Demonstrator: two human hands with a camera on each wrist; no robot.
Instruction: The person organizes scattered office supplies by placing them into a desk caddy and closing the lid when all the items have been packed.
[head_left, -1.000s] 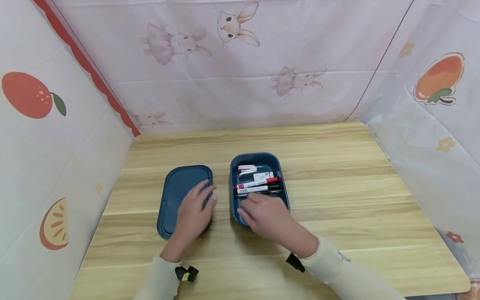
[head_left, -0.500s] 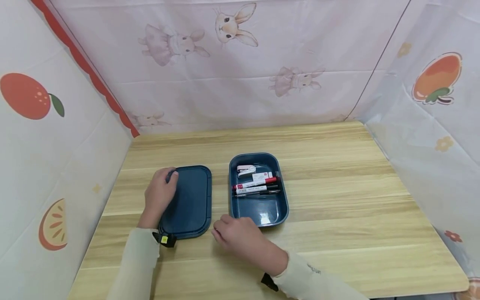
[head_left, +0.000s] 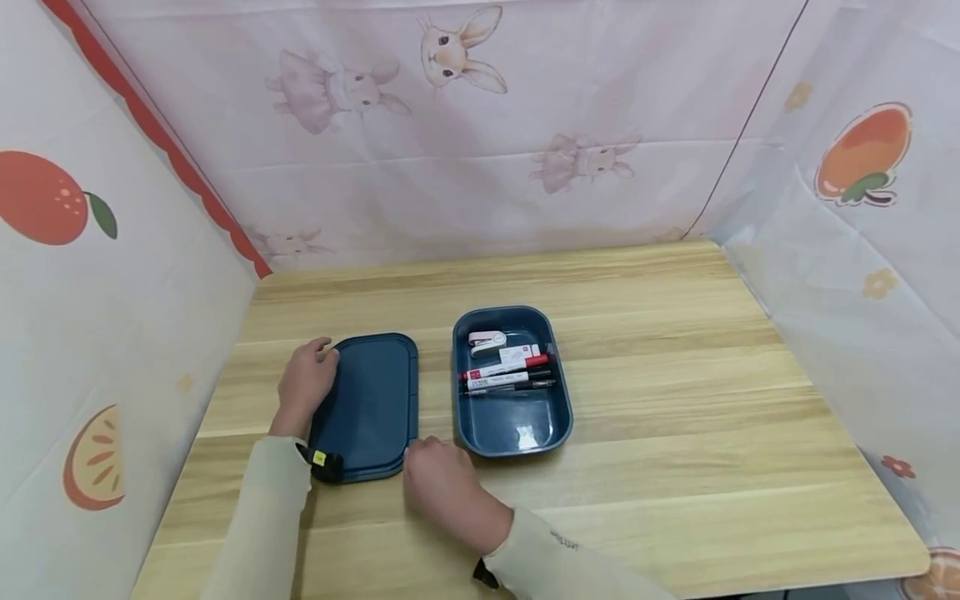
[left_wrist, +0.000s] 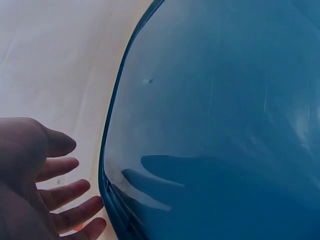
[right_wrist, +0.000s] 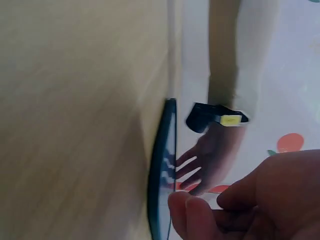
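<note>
A dark blue lid (head_left: 367,400) lies on the table at left. My left hand (head_left: 306,385) is at its left side; in the left wrist view its fingers (left_wrist: 70,195) are spread and slightly bent, one fingertip close to the lid's rim (left_wrist: 103,165). By the lid's near right corner is my right hand (head_left: 442,479), fingers loosely bent. The right wrist view has its fingertips (right_wrist: 187,212) beside the lid's edge (right_wrist: 162,175), with nothing seen between thumb and fingers; contact is unclear. Right of the lid stands an open blue box (head_left: 517,442).
Inside the box lie a pink and white stapler (head_left: 486,342), a small white box (head_left: 519,353), a red marker (head_left: 506,367), a black marker (head_left: 508,381) and a pen (head_left: 510,388). Printed cloth walls (head_left: 420,192) border the wooden table (head_left: 675,400) at back and sides.
My right hand has come out of the box and moved left to the lid's near right corner. My left hand has gone from over the lid to its left side.
</note>
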